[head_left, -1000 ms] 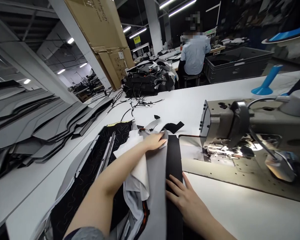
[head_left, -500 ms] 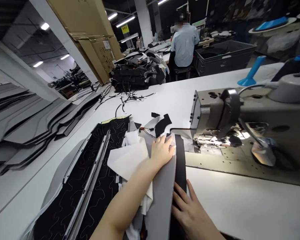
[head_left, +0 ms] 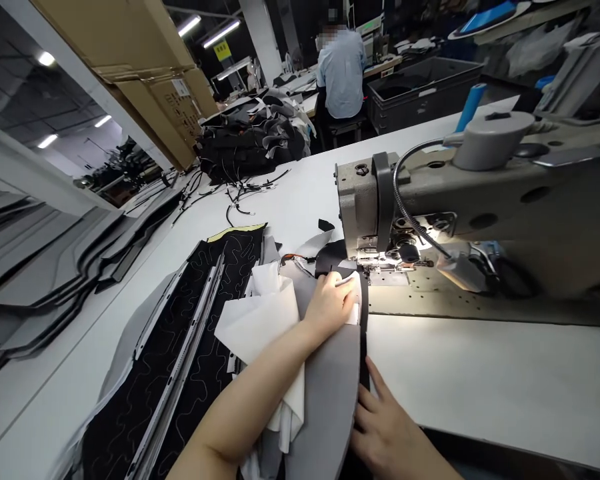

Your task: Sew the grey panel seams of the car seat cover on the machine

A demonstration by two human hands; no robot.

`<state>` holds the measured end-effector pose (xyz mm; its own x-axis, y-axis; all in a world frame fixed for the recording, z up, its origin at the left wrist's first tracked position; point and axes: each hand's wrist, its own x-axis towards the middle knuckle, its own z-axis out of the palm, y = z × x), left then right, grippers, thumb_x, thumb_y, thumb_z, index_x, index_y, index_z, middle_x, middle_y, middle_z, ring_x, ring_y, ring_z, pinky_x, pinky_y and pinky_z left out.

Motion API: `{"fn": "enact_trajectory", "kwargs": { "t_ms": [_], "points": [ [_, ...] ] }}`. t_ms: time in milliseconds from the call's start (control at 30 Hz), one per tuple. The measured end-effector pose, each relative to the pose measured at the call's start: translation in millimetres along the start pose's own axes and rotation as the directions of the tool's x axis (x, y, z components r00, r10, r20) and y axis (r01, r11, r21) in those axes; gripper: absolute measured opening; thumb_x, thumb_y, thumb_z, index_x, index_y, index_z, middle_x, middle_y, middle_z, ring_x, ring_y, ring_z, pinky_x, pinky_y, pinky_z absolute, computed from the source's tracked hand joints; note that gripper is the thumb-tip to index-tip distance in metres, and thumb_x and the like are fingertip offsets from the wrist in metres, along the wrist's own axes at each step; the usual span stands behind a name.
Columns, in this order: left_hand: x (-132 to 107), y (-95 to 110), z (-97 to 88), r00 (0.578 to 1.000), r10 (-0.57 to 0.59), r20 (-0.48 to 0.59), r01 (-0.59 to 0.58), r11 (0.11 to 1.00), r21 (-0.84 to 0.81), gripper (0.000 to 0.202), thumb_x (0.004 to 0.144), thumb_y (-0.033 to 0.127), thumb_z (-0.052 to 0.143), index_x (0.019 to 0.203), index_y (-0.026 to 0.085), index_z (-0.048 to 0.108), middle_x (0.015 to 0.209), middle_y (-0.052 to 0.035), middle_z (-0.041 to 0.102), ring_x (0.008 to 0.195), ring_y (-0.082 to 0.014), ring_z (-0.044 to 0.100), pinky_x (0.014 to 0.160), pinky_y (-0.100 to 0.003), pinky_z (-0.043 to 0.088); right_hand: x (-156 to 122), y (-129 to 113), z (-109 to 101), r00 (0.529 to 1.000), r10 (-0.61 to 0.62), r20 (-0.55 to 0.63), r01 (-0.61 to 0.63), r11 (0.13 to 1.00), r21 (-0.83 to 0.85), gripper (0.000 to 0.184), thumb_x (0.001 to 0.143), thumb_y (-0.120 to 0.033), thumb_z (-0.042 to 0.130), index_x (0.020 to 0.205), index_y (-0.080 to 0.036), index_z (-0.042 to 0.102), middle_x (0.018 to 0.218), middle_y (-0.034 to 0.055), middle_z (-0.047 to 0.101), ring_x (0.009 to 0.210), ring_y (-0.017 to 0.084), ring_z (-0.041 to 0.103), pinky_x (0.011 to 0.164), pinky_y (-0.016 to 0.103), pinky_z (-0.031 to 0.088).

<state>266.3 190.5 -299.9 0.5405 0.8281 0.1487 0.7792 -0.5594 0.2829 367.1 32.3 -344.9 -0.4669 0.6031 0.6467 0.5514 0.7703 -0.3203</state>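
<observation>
Left hand on grey panel, grip unclear; right hand spread at panel's edge

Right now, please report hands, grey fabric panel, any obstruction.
Left hand on grey fabric panel, near grey metal sewing machine. Right hand at panel's edge. Possible obstruction: crumpled white cloth under left forearm.

The left hand rests on the grey panel, fingers bent near its upper edge, just beside the lit needle area of the sewing machine. The right hand lies lower, fingers spread against the black strip along the panel's right edge (some fingertips are hidden). Crumpled white fabric lies partly under the left forearm, beside a black quilted piece.
</observation>
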Motion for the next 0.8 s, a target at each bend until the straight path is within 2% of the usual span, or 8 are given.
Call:
{"fn": "enact_trajectory", "kwargs": {
  "t_ms": [167,367,467,533,600,667,800],
  "points": [
    [0.3,3.5,4.7,0.993,0.113,0.013,-0.113,0.994,0.007,0.032,0.093,0.022,0.037,0.117,0.02,0.06,0.106,-0.0071,0.058,0.093,-0.0198,0.049,0.089,-0.035,0.038,1.0,7.0,-5.2,0.993,0.078,0.094,-0.076,0.997,-0.028,0.014,0.08,-0.02,0.058,0.087,-0.025,0.07,0.098,0.0048,0.066,0.115,0.03,0.047,0.109,0.064,0.006],
    [5.7,6.1,13.6,0.995,0.006,-0.103,-0.024,0.984,-0.177,0.023,0.088,0.021,0.049,0.096,0.019,0.07,0.093,-0.0075,0.05,0.091,-0.0176,0.049,0.085,-0.028,0.043,4.6,13.8,-11.5,0.987,0.028,0.156,-0.031,0.999,0.018,0.017,0.084,-0.023,0.058,0.097,-0.026,0.07,0.102,0.0049,0.066,0.116,0.031,0.046,0.11,0.063,0.008],
    [6.6,7.1,13.3,0.997,-0.001,-0.078,-0.016,0.977,-0.212,0.022,0.086,0.019,0.05,0.095,0.019,0.07,0.094,-0.0072,0.051,0.091,-0.0174,0.049,0.087,-0.028,0.043,3.7,21.1,-21.9,0.967,-0.01,0.253,-0.008,0.997,0.071,0.02,0.083,-0.025,0.059,0.1,-0.028,0.068,0.11,0.0035,0.063,0.125,0.031,0.039,0.111,0.061,0.005],
    [5.1,7.3,11.7,0.998,0.015,-0.053,-0.024,0.983,-0.18,0.025,0.087,0.02,0.049,0.103,0.019,0.068,0.101,-0.0077,0.053,0.096,-0.0192,0.048,0.09,-0.031,0.042,1.3,25.4,-28.5,0.948,-0.042,0.315,0.014,0.996,0.091,0.025,0.083,-0.029,0.059,0.107,-0.029,0.064,0.118,0.003,0.06,0.129,0.029,0.033,0.112,0.058,0.001],
    [3.2,7.4,10.9,0.999,0.032,-0.042,-0.036,0.993,-0.115,0.03,0.089,0.022,0.046,0.113,0.019,0.064,0.111,-0.0088,0.053,0.101,-0.0216,0.046,0.094,-0.035,0.04,-1.7,27.4,-31.7,0.948,-0.043,0.317,0.021,0.997,0.071,0.029,0.084,-0.031,0.058,0.113,-0.028,0.061,0.122,0.0034,0.058,0.13,0.028,0.033,0.113,0.057,0.0],
    [2.5,7.9,11.7,0.999,0.029,-0.041,-0.031,0.998,-0.062,0.033,0.091,0.023,0.044,0.118,0.018,0.061,0.116,-0.0099,0.053,0.102,-0.023,0.045,0.096,-0.037,0.038,-4.4,27.0,-30.7,0.963,-0.015,0.269,0.009,1.0,0.021,0.03,0.085,-0.029,0.057,0.115,-0.027,0.06,0.119,0.0041,0.059,0.128,0.028,0.035,0.112,0.057,0.002],
    [5.7,10.0,15.9,0.998,-0.008,-0.065,0.005,0.999,-0.053,0.03,0.09,0.022,0.045,0.112,0.02,0.065,0.108,-0.0089,0.054,0.095,-0.0215,0.046,0.091,-0.035,0.041,-6.2,24.8,-24.5,0.974,0.004,0.227,0.002,1.0,-0.026,0.026,0.086,-0.025,0.057,0.112,-0.027,0.061,0.117,0.0043,0.06,0.125,0.029,0.039,0.111,0.057,0.01]
  ]
}}
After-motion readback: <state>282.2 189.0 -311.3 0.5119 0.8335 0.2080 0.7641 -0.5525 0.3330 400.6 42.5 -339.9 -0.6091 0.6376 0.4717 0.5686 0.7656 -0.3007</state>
